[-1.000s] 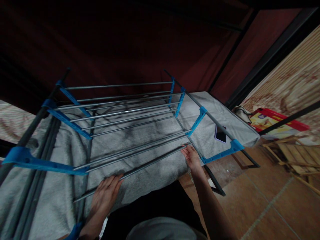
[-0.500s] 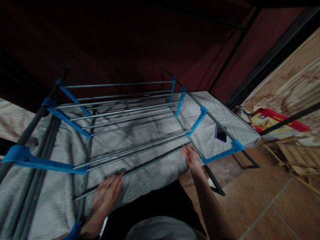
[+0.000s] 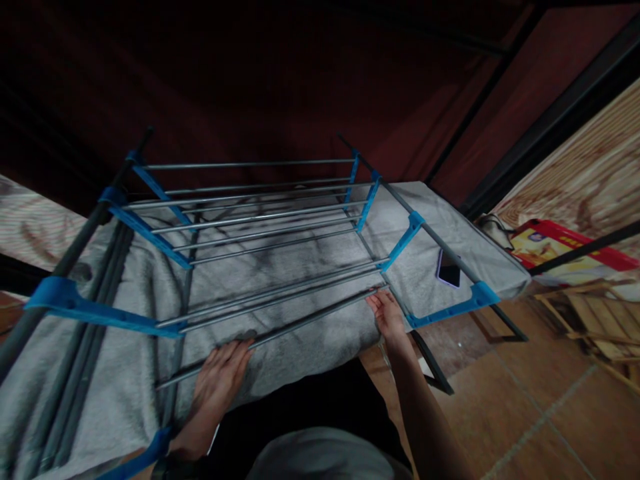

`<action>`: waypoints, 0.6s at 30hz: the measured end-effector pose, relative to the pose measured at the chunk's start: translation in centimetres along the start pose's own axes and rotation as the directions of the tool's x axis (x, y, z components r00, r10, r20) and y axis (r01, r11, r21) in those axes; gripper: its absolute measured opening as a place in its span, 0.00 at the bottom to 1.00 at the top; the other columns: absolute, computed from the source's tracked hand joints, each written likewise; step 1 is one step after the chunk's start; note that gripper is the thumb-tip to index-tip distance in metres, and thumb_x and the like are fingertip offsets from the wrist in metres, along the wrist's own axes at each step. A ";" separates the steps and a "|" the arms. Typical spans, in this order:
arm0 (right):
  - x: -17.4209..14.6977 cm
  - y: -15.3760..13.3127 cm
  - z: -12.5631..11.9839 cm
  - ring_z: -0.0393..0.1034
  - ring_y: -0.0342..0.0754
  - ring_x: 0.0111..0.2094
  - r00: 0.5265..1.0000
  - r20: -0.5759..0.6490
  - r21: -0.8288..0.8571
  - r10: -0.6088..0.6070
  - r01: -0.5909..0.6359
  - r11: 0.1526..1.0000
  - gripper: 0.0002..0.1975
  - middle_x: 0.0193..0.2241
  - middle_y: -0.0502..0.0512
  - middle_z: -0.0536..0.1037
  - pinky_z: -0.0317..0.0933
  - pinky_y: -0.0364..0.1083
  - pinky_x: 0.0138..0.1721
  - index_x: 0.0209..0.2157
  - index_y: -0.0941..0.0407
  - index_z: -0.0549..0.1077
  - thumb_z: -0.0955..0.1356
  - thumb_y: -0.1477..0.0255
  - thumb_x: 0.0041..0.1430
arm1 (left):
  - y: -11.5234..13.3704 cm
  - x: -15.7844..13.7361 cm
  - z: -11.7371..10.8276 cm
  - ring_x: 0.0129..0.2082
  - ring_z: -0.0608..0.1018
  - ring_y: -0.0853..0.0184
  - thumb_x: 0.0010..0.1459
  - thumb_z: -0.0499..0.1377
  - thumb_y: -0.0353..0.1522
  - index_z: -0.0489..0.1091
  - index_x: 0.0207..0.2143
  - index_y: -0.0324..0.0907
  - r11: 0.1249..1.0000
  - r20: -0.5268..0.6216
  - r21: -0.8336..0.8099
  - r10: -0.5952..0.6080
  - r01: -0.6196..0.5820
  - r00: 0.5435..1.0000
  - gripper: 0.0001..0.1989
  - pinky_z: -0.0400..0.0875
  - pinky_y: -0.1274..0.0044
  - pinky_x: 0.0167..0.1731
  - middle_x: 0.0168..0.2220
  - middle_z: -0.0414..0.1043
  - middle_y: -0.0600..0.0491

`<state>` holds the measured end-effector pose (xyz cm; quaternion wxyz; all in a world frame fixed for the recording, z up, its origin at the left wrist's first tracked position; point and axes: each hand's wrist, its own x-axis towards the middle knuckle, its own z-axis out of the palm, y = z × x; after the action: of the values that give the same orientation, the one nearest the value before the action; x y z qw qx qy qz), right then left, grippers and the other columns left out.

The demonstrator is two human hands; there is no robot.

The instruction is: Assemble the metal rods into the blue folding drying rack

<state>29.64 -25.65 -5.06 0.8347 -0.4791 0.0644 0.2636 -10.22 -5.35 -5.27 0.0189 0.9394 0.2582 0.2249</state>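
Note:
A loose grey metal tube (image 3: 310, 318) slants across the near side of a rack frame with blue plastic brackets (image 3: 395, 243). My left hand (image 3: 223, 370) lies over the tube towards its left end, fingers closed over it. At the tube's right end my right hand (image 3: 387, 313) pinches it with the fingertips, close to the right side of the frame. Several thin metal rods (image 3: 260, 235) span the blue brackets on the left (image 3: 95, 313) and right. The undersides of both hands' grips are hidden.
The rack rests on a bed with a grey blanket (image 3: 300, 270). Several grey tubes (image 3: 83, 363) lie along the left. A phone (image 3: 449, 269) is on the blanket at right. Beyond are a red and yellow box (image 3: 555, 250), a wooden rack (image 3: 600, 320) and a tiled floor (image 3: 530, 407).
The view has shifted a little, so the rack and bed appear slightly further right. Both hands stay on the tube, with no clear movement along it.

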 end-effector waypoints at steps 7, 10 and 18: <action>0.1 0.1 -0.2 0.80 0.45 0.33 1.000 0.013 -0.018 0.015 -0.015 1.000 0.15 0.30 0.46 0.81 0.78 0.45 0.42 0.29 0.51 0.70 0.79 0.74 0.48 | 1.0 0.9 -0.3 0.42 0.83 0.59 0.74 0.47 0.41 0.78 0.51 0.46 0.999 0.063 -0.045 -0.006 0.008 0.998 0.20 0.74 0.68 0.45 0.43 0.83 0.48; 0.1 0.1 -0.2 0.81 0.46 0.34 1.000 0.009 -0.022 0.019 -0.019 1.000 0.14 0.30 0.46 0.82 0.79 0.46 0.42 0.29 0.51 0.71 0.79 0.74 0.47 | 1.2 1.1 -0.1 0.42 0.83 0.58 0.74 0.47 0.41 0.78 0.51 0.46 0.998 0.069 -0.056 -0.006 0.010 0.998 0.21 0.75 0.67 0.45 0.42 0.83 0.47; -0.1 0.0 -0.2 0.82 0.49 0.38 0.999 0.044 -0.052 0.031 -0.029 0.998 0.13 0.34 0.51 0.84 0.79 0.47 0.43 0.27 0.51 0.71 0.79 0.72 0.47 | 1.2 1.1 0.1 0.47 0.83 0.56 0.74 0.48 0.46 0.77 0.54 0.44 0.998 0.077 -0.051 -0.017 0.021 0.997 0.23 0.74 0.66 0.49 0.48 0.84 0.47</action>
<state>29.61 -25.85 -5.19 0.8193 -0.4935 0.0462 0.2884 -8.76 -5.84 -4.76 0.0554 0.9439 0.2604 0.1951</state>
